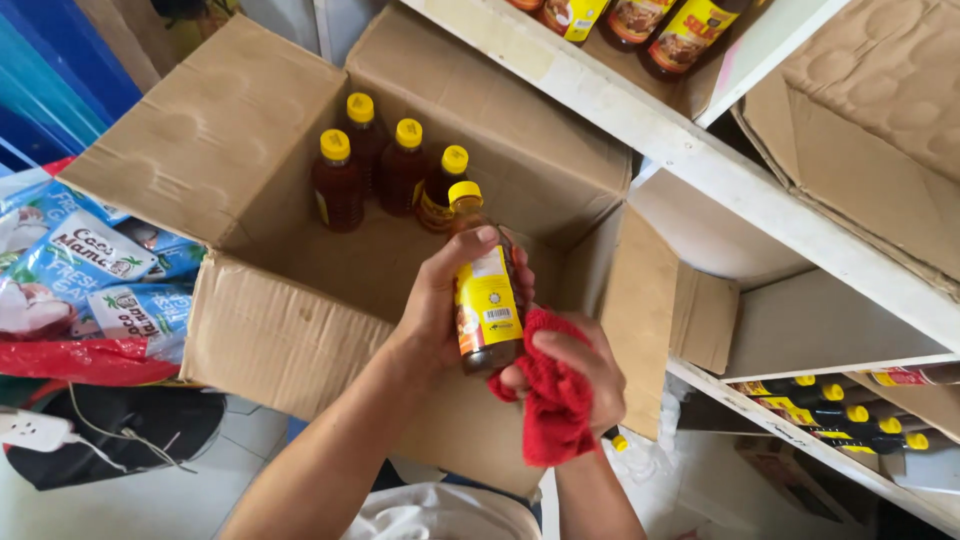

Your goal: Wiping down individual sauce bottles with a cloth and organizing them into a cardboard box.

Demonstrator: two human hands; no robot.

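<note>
Brown-filled bottle with a yellow cap and yellow label (487, 290) sits upright in your left hand (440, 310), right in the middle of things, above the open brown cardboard box (270, 330). Far out to the left of that hand you've got a heap of blue and white printed packets (90, 270) lying on red plastic (80, 362), and below them a white power strip (30, 430) on the pale floor beside something black. Moving in, the box's big left flap (210, 130) stands open, and beyond your left hand, deeper in the box, four more yellow-capped brown bottles (385, 170) stand upright in a tight cluster against the back wall. Now your left hand itself: fingers wrapped around the bottle's body, thumb up near the neck, a firm grasp. Just right of it and slightly lower, your right hand (575, 375) is clenched on a bunched red cloth (550, 400), and that cloth presses against the bottle's lower end. Further right of your right hand, white shelving (720, 165) runs diagonally; on the low shelf dark bottles with yellow caps (830, 410) lie on their sides, and up top more labelled bottles (660, 30) rest beside another cardboard carton (880, 120).
</note>
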